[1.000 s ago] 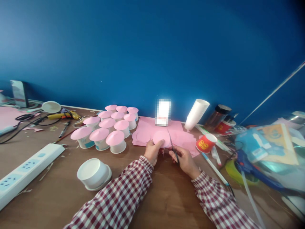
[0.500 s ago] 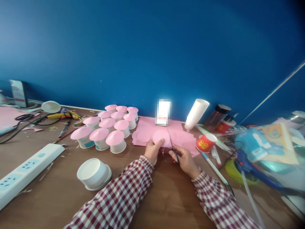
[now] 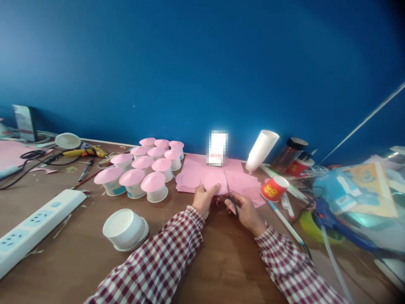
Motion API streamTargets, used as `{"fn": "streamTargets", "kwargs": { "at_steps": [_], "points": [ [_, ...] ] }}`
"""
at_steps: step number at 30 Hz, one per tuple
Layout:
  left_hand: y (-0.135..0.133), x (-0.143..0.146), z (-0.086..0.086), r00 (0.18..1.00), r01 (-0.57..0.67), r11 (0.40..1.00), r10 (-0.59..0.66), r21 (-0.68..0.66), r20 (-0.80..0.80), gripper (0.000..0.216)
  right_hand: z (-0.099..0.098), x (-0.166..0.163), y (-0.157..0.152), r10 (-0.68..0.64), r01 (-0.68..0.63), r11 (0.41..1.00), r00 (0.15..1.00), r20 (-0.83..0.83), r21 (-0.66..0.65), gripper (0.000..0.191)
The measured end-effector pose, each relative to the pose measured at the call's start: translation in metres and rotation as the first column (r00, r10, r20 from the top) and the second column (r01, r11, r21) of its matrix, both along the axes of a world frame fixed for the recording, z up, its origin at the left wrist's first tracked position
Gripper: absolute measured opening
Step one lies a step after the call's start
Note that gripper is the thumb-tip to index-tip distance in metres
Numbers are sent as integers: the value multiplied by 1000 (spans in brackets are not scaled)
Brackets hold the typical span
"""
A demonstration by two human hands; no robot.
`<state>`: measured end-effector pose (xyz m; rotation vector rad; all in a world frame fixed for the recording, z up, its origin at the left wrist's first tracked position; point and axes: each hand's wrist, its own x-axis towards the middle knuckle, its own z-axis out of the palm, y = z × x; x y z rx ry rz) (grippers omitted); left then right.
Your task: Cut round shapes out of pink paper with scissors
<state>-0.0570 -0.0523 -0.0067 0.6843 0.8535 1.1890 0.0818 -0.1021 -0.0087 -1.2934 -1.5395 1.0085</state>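
Between thumb and fingers, my left hand (image 3: 204, 200) pinches a round pink paper disc (image 3: 212, 182) in front of me. My right hand (image 3: 245, 211) is closed around the dark handles of a pair of scissors (image 3: 227, 182), whose blades point away from me along the disc's right edge. Whether the blades touch the paper I cannot tell. Under and behind the disc lie pink paper sheets (image 3: 189, 164), with circle outlines on them. To the left stand several upturned white paper cups topped with shallow pink paper cones (image 3: 153, 182).
A white power strip (image 3: 38, 226) and upturned white tubs (image 3: 122, 228) lie at left. A yellow glue gun (image 3: 85, 152) is farther back. On the right are a red paper cup (image 3: 274, 188), a leaning cup stack (image 3: 262, 150), a marker (image 3: 285, 222) and a blue glue gun (image 3: 341, 232).
Both hands stay almost in place, the left still pinching the disc and the right still holding the scissors. The disc looks slightly shifted or tilted; the view has moved a little.
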Motion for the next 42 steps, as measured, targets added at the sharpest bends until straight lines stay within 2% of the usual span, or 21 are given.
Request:
{"fn": "streamTargets", "kwargs": {
  "at_steps": [7, 42],
  "points": [
    [0, 0, -1, 1000, -2, 1000, 2, -3, -6, 34, 2, 0, -1, -4, 4, 1000, 999, 45, 5, 31],
    [1, 0, -2, 999, -18, 1000, 18, -6, 34, 35, 1, 3, -1, -19, 19, 1000, 999, 41, 4, 33]
  ]
}}
